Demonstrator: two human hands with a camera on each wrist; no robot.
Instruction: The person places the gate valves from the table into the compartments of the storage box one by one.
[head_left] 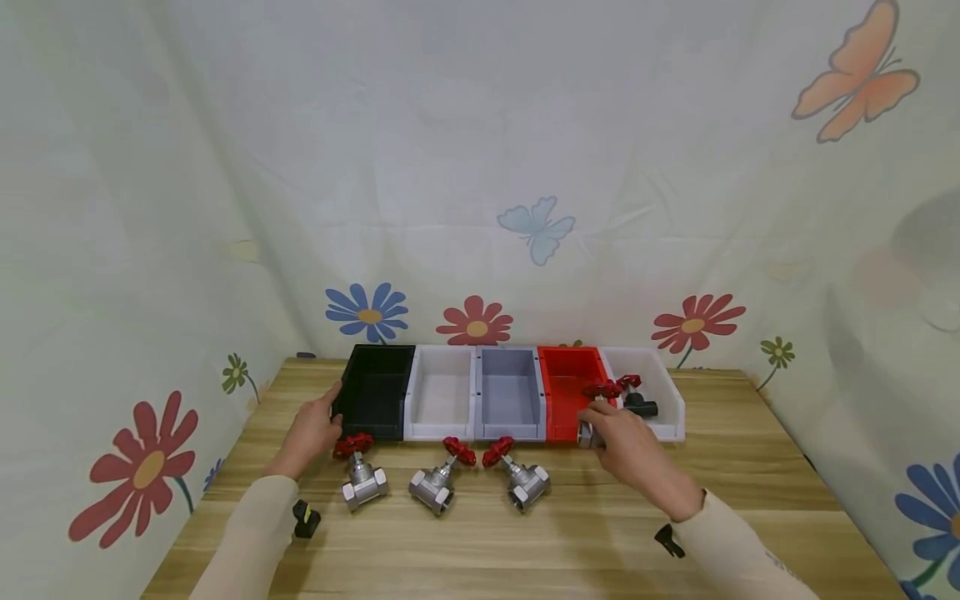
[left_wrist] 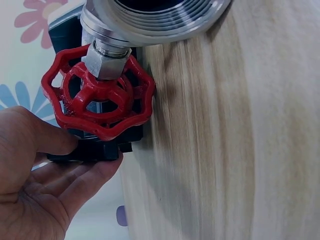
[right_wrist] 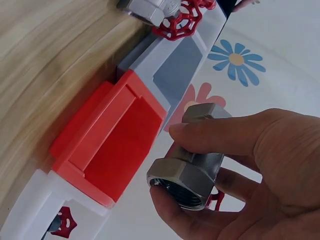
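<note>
With right hand (head_left: 628,442), gripping valve (right_wrist: 187,172) near red bin (head_left: 564,385), right of centre; with left hand (head_left: 311,431), pinching black bin (head_left: 377,398), probably to steady it.

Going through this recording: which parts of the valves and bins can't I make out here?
- Head: most of the held valve's body, covered by the right hand.
- Right wrist: most of that valve's handwheel, behind its body and the fingers.
- Right wrist: most of the valve in the end white bin, hidden by its wall.
- Left wrist: the near valve's metal body, cut off by the top edge.
</note>
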